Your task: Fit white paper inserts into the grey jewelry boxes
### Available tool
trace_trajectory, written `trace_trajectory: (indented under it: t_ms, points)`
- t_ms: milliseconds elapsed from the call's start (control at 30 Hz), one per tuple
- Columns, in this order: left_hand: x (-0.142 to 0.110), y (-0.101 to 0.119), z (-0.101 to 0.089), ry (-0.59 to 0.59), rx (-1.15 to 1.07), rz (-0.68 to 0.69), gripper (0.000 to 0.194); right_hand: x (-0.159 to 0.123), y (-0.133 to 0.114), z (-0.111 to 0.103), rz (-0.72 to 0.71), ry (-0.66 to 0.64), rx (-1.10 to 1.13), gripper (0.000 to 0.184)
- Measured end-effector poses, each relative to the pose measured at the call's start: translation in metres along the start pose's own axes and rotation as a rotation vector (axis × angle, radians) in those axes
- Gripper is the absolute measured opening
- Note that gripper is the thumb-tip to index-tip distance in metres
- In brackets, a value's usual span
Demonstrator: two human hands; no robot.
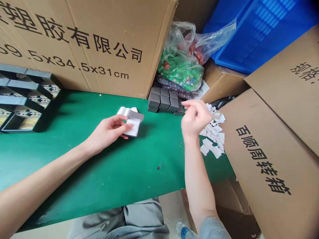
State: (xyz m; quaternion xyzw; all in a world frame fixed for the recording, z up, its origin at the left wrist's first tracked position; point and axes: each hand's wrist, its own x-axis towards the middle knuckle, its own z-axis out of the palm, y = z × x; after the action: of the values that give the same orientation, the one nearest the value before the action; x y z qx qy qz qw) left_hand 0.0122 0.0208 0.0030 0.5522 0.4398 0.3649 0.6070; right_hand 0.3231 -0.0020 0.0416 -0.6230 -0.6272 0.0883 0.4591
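My left hand [109, 131] is closed around a small grey box [136, 116] with its lid raised and a white inside, above the green table. My thumb presses on the white inner face. Just behind it lie some white pieces [123, 110] whose kind I cannot make out. My right hand [195, 118] is raised over the table with its fingers curled in; whatever is in them, if anything, is hidden. It is nearest to a stack of closed small grey boxes [163, 99] and a heap of small white cards [215, 132].
At left stand dark open trays [25, 89] with small items inside. A large carton [99, 43] backs the green table [139, 169]. Plastic bags of green and red things [184, 66], a blue crate [251, 39] and another carton [269, 156] border the right.
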Motion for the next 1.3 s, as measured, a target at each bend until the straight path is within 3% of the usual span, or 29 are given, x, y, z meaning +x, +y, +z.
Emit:
trace_trajectory:
  t_ms: [133,233,400,500,567,700,800,967,1300]
  points:
    - [-0.001,0.002,-0.001,0.023,-0.022,-0.029,0.046,0.016,0.041,-0.002,0.219,0.289,-0.314,0.040]
    - [0.000,0.002,-0.001,0.030,-0.037,-0.029,0.042,0.010,0.071,-0.005,0.388,0.191,-0.555,0.043]
    - [0.000,0.000,-0.002,0.021,-0.102,-0.022,0.036,0.001,0.094,-0.006,0.441,0.049,-0.536,0.039]
    - [0.000,-0.003,-0.004,-0.003,-0.123,-0.037,0.031,0.002,0.087,-0.007,0.430,-0.006,-0.511,0.039]
    - [0.001,-0.006,-0.006,-0.018,-0.121,-0.047,0.039,0.001,0.076,-0.006,0.392,-0.027,-0.445,0.044]
    - [0.001,-0.007,-0.008,-0.030,-0.113,-0.046,0.044,-0.004,0.049,0.005,0.321,-0.093,0.040,0.050]
    - [0.001,-0.006,-0.007,0.008,-0.126,-0.029,0.046,-0.007,0.033,0.013,0.346,-0.128,0.309,0.050]
    - [0.003,-0.007,-0.006,0.030,-0.031,-0.026,0.052,-0.010,0.021,0.009,0.404,-0.103,0.461,0.043]
    - [0.001,-0.002,-0.009,0.042,-0.002,-0.009,0.047,-0.012,0.011,0.019,0.373,-0.259,0.516,0.042]
